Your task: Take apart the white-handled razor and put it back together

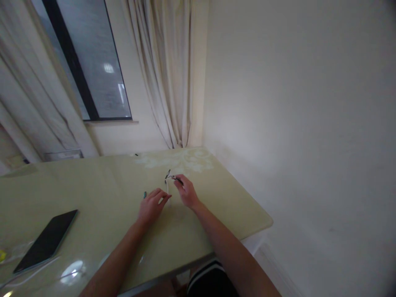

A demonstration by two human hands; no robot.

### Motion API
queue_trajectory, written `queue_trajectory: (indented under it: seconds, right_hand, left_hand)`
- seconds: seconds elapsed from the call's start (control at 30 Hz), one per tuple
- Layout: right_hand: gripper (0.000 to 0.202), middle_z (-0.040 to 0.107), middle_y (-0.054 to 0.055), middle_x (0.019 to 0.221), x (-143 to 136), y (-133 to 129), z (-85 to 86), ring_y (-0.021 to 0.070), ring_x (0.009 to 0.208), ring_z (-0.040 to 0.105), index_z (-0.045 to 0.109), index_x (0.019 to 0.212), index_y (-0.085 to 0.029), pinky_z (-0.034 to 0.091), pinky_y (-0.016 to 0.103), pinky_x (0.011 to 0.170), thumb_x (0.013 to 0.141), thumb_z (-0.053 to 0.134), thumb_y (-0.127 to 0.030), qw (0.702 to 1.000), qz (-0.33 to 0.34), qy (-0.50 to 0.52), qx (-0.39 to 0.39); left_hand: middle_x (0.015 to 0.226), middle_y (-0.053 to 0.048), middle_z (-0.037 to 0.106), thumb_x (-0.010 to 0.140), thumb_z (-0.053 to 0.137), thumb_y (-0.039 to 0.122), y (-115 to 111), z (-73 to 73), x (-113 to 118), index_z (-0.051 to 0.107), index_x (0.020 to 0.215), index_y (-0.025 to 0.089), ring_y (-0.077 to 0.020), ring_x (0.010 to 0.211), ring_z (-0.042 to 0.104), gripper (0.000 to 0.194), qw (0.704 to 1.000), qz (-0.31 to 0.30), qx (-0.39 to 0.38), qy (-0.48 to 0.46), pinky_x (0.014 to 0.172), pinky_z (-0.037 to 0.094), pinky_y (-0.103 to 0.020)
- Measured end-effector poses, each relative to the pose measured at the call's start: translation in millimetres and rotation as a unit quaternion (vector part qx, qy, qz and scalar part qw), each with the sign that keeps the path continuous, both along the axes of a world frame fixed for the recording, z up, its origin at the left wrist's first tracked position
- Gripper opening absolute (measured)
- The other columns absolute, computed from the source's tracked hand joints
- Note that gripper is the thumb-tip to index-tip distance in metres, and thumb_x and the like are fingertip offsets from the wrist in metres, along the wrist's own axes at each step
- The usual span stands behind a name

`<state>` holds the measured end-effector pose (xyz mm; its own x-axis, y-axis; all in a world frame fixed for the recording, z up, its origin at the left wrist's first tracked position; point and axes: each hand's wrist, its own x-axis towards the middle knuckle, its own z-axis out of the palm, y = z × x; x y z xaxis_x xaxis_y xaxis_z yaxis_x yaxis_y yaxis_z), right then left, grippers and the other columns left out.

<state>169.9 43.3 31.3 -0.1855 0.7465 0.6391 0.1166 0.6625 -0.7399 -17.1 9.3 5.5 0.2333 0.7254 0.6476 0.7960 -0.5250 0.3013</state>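
Note:
My left hand rests low over the table, its thumb and fingertips pinched on the lower end of a thin white strip, perhaps a cable. The strip rises to a small dark piece whose kind I cannot make out. From the right, my right hand grips a small dark-handled tool. Its pale tip points left and meets or nearly meets the top of the strip. Just left of my left hand a small dark object with a greenish edge stands on the table.
The glossy pale-green table reaches the wall on the right. A black tablet lies at the left, with a white cable beside it. A tiny dark object sits at the back edge. Curtains hang behind.

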Motion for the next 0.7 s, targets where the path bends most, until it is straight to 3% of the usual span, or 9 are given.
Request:
queue_trajectory:
  seconds: [0.1, 0.17, 0.23, 0.43, 0.7]
  right_hand:
    - [0.027, 0.066, 0.007, 0.1, 32.9, 3.2, -4.5, 0.0207, 0.095, 0.058, 0.067, 0.108, -0.023, 0.043, 0.032, 0.087, 0.102, 0.052, -0.044, 0.988, 0.001, -0.143, 0.054]
    - [0.033, 0.063, 0.005, 0.089, 49.1, 3.1, -13.4, 0.0195, 0.085, 0.055, 0.068, 0.098, -0.021, 0.041, 0.031, 0.08, 0.101, 0.053, -0.049, 0.978, -0.011, -0.205, 0.039]
    - [0.042, 0.059, 0.004, 0.08, 56.3, 2.3, -22.0, 0.0182, 0.078, 0.052, 0.067, 0.086, -0.019, 0.039, 0.03, 0.073, 0.101, 0.051, -0.055, 0.975, -0.035, -0.22, 0.006]
    - [0.047, 0.055, 0.001, 0.075, 49.4, 1.0, -28.7, 0.0167, 0.076, 0.05, 0.065, 0.08, -0.019, 0.037, 0.028, 0.071, 0.096, 0.057, -0.062, 0.977, -0.001, -0.214, -0.017]
    - [0.04, 0.052, -0.001, 0.071, 48.9, 0.9, -29.8, 0.0151, 0.072, 0.048, 0.063, 0.073, -0.019, 0.035, 0.027, 0.07, 0.091, 0.067, -0.053, 0.979, 0.036, -0.2, -0.016]
  left_hand:
    - [0.097, -0.004, 0.069, 0.099, 0.055, 0.044, 2.9, 0.7, -0.8, 0.07, 0.112, 0.023, -0.0138, 0.067, 0.057, 0.029, 0.995, -0.009, -0.03, -0.095, 0.067, 0.05, -0.027]
    - [0.108, -0.004, 0.067, 0.094, 0.063, 0.045, 3.4, -0.9, 2.8, 0.06, 0.135, 0.025, -0.0122, 0.064, 0.053, 0.046, 0.99, -0.042, -0.051, -0.127, 0.062, 0.05, -0.026]
    - [0.113, -0.004, 0.065, 0.089, 0.069, 0.045, 2.3, -2.6, 8.3, 0.052, 0.144, 0.027, -0.0118, 0.065, 0.052, 0.06, 0.986, -0.082, -0.069, -0.131, 0.061, 0.051, -0.026]
    - [0.109, -0.004, 0.061, 0.092, 0.065, 0.047, -3.2, -3.0, 15.8, 0.065, 0.127, 0.025, -0.01, 0.063, 0.052, 0.041, 0.983, -0.112, -0.062, -0.13, 0.061, 0.052, -0.026]
    - [0.108, -0.004, 0.062, 0.094, 0.063, 0.049, -1.8, -10.1, 6.7, 0.065, 0.127, 0.025, -0.0111, 0.066, 0.054, 0.041, 0.991, -0.11, -0.033, -0.074, 0.067, 0.053, -0.027]
